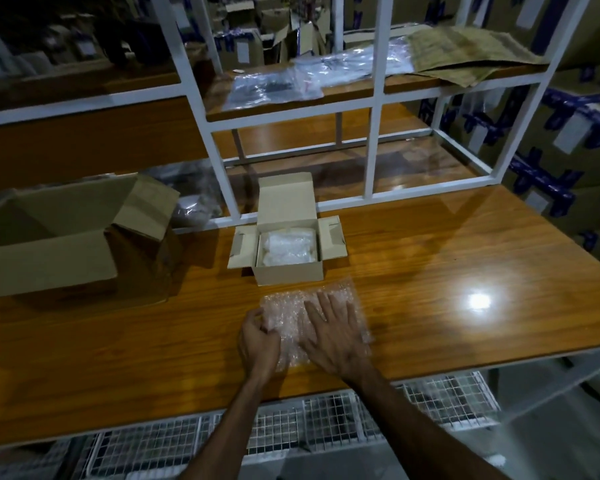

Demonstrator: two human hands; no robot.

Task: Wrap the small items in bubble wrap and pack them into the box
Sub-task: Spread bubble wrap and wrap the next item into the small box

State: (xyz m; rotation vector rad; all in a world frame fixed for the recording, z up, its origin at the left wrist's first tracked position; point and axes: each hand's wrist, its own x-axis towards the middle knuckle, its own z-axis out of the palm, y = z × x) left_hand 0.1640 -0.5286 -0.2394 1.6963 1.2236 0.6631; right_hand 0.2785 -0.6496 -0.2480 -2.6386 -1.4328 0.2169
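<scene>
A sheet of bubble wrap [293,308] lies flat on the wooden table near its front edge. My right hand [336,336] rests palm-down on the sheet with fingers spread. My left hand [257,342] is curled at the sheet's left edge, its fingers closed on the wrap. Just behind the sheet stands a small open cardboard box [288,271] with its lid and side flaps up. Inside it lies a white bubble-wrapped bundle [286,247]. No loose small item shows under the sheet.
A large open carton [49,251] stands at the left of the table [465,258]. A white metal shelf frame [374,161] rises behind the small box, holding plastic bags [274,84] and brown paper [465,53]. Wire baskets [291,431] hang below the table's front edge.
</scene>
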